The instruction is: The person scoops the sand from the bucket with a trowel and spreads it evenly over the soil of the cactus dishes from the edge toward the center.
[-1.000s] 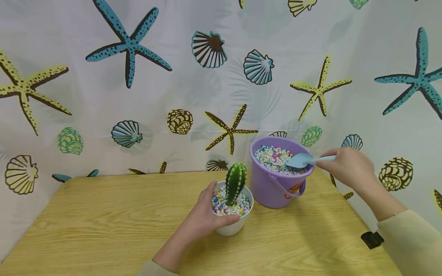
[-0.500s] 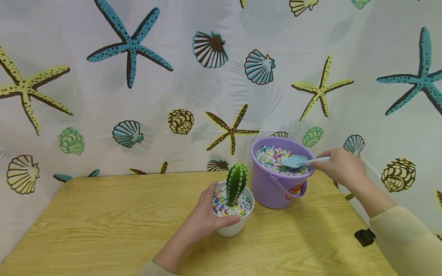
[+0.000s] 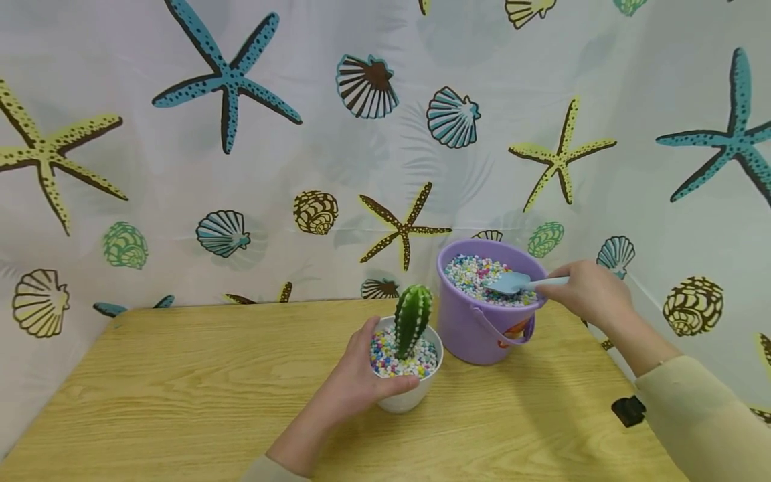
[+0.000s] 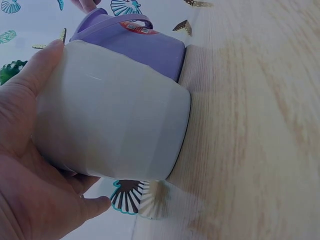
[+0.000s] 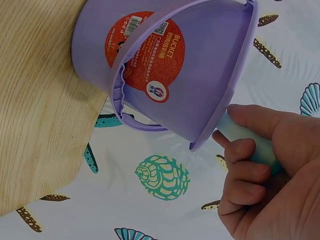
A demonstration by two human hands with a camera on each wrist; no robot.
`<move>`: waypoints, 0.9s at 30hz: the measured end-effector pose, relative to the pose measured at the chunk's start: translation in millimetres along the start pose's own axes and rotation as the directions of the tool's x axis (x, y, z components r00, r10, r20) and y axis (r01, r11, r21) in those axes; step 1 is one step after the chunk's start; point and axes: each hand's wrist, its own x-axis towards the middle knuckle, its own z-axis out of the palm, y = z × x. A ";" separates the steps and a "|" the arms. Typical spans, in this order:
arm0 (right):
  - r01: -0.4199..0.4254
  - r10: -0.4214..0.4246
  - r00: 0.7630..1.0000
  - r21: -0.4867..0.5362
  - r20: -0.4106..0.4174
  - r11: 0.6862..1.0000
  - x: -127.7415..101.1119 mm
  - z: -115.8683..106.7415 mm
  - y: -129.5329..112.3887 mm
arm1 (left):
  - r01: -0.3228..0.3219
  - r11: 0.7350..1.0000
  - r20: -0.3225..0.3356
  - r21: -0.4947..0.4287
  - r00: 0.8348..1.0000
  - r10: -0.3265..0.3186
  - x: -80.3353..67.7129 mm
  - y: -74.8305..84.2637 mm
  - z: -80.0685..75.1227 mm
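My left hand (image 3: 355, 378) grips a white pot (image 4: 115, 110) that stands on the table, thumb on the near side and fingers round the left and back. In the pot a green cactus (image 3: 412, 321) rises from multicoloured beads (image 3: 385, 355). To the right and behind, a purple bucket (image 3: 472, 335) is filled with similar beads (image 3: 476, 271). My right hand (image 3: 593, 291) holds the handle of a light blue scoop (image 3: 510, 282) over the bucket's right rim, its blade lying on the beads. In the right wrist view, thumb and fingers curl round the scoop's handle (image 5: 245, 135).
The wooden table (image 3: 199, 388) ends at a white curtain (image 3: 271, 174) printed with starfish and shells. The bucket's handle (image 5: 145, 40) hangs down on its near side. A small black object (image 3: 628, 410) is beside the right sleeve, near the table's right edge.
The right hand and scoop have shifted left and slightly down, so the blade lies further into the bucket. My left hand and the potted cactus look unchanged.
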 end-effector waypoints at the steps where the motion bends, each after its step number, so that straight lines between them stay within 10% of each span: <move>1: 0.000 0.000 1.000 0.000 0.002 1.000 0.2 0.4 -0.1 | 0.000 1.000 -0.001 0.000 1.000 0.000 0.1 -0.1 0.1; 27: 0.055 -0.047 0.994 0.080 -0.102 0.995 7.1 26.3 -2.4 | 0.016 1.000 0.002 -0.006 1.000 -0.016 -1.3 2.5 1.1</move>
